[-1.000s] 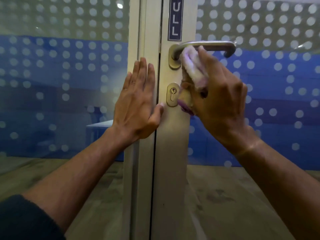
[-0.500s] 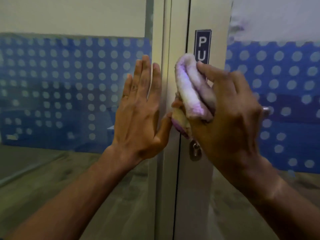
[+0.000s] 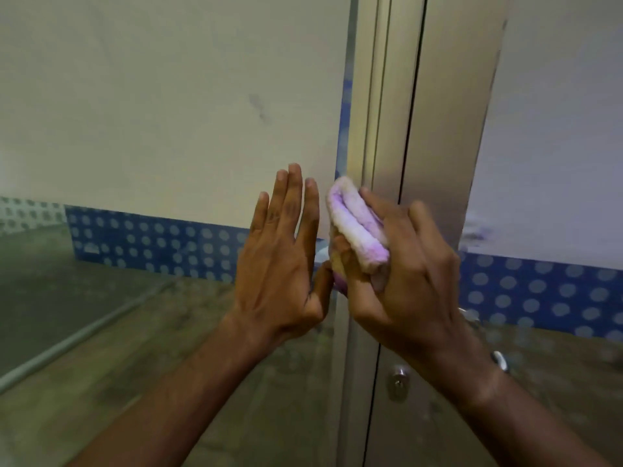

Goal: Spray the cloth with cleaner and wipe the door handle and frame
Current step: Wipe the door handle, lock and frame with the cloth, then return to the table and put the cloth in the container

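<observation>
**Inspector:** Head view. State the pose of the left hand (image 3: 281,261).

**Technician:** The left hand is raised with its back toward the camera and the palm laid flat against the glass panel (image 3: 161,112), just left of the door frame (image 3: 387,129). The fingers are straight, pointing up and held close together; the thumb angles out to the right, its tip near the cloth (image 3: 357,227). The hand grips nothing. The forearm rises from the lower left.

**Inspector:** And the right hand (image 3: 401,274)?

**Technician:** The right hand holds the folded cloth, pale with pink-purple tints, against the frame's left upright. The fingers curl over the top of the fold and the thumb closes in from below, so the cloth is clamped between them. The upper end of the fold projects beyond the fingertips. The forearm enters from the lower right.

**Inspector:** Location of the handle?

**Technician:** The door handle (image 3: 499,358) shows only as a small metallic end beside the right wrist; the rest is hidden behind the arm. A lock cylinder (image 3: 398,382) sits on the door stile below the right hand, well apart from the cloth.

**Inspector:** Surroundings?

**Technician:** A blue dotted film band (image 3: 151,244) crosses the glass at hand height.
</observation>
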`<state>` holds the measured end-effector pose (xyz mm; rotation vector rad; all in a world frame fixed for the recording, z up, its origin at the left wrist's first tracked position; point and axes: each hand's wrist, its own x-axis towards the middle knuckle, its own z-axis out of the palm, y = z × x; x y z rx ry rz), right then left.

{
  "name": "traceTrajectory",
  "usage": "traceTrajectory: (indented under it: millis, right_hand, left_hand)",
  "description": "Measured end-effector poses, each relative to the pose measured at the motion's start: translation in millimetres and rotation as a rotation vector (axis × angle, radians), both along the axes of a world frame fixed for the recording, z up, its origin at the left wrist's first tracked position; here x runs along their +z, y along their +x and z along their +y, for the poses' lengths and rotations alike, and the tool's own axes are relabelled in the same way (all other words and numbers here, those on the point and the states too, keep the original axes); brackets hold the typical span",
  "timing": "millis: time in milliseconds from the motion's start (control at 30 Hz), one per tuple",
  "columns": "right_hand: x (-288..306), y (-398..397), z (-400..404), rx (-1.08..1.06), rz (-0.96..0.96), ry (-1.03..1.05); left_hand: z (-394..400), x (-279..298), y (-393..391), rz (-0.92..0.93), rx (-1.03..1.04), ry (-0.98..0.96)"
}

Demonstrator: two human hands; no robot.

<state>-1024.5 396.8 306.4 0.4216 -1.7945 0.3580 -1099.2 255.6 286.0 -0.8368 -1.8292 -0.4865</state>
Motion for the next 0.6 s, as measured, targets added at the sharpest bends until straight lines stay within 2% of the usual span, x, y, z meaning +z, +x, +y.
traceTrajectory:
  millis: [233, 433, 600]
  right_hand:
    - [60.9, 7.0, -46.5, 0.068, -0.067, 0.056]
    - [35.5, 19.6, -86.8, 0.158, -0.073, 0.125]
    - [8.0, 35.6, -108.2, 0.272, -0.114, 0.352]
  left_hand:
    - [-59.2, 63.5, 31.9, -0.103, 0.134, -0.021]
    - [-104.0, 45.5, 71.9, -0.238, 0.217, -0.045]
    - [-143.7, 16.1, 115.1, -0.321, 0.414, -0.101]
